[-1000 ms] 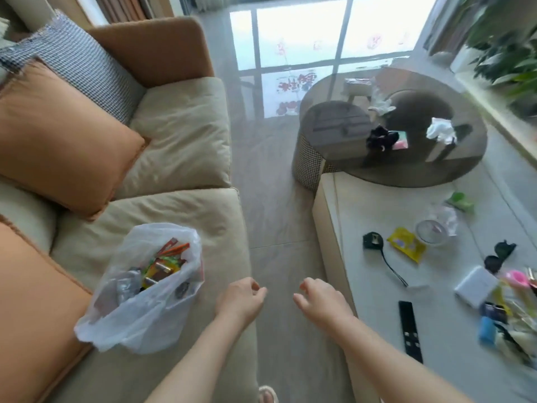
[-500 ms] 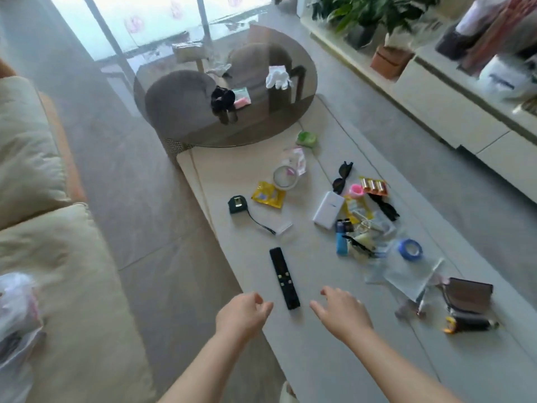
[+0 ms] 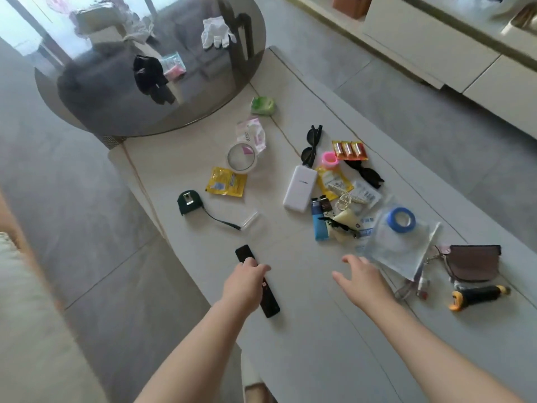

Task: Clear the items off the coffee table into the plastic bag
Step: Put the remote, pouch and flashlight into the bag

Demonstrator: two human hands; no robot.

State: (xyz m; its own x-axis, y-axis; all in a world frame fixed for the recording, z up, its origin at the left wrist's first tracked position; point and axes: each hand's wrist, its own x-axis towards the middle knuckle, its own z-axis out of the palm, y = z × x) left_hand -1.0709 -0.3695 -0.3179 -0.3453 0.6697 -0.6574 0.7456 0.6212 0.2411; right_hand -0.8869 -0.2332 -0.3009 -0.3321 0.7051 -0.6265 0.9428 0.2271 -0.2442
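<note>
My left hand (image 3: 247, 282) lies over the middle of a black remote (image 3: 269, 302) near the front edge of the pale coffee table (image 3: 305, 350), thumb on one side and fingers curled over the other. My right hand (image 3: 361, 276) hovers open, fingers spread, just short of a clear zip pouch (image 3: 389, 254) that has a blue tape roll (image 3: 402, 219) on it. Further back lie a white power bank (image 3: 300, 188), a blue lighter (image 3: 319, 225), a tape measure (image 3: 188, 202) and a yellow packet (image 3: 226, 186). The plastic bag is out of view.
A brown pouch (image 3: 473, 263) and a black-and-orange torch (image 3: 479, 296) lie at the right. Sunglasses (image 3: 311, 146), batteries (image 3: 348, 149) and a clear tape roll (image 3: 242, 157) sit mid-table. A round glass table (image 3: 116, 112) overlaps the far end. The sofa (image 3: 29, 330) is at the left.
My view has swung from the sofa and bag to the coffee table. My left hand has come down onto the remote; my right hand has reached forward toward the clear pouch.
</note>
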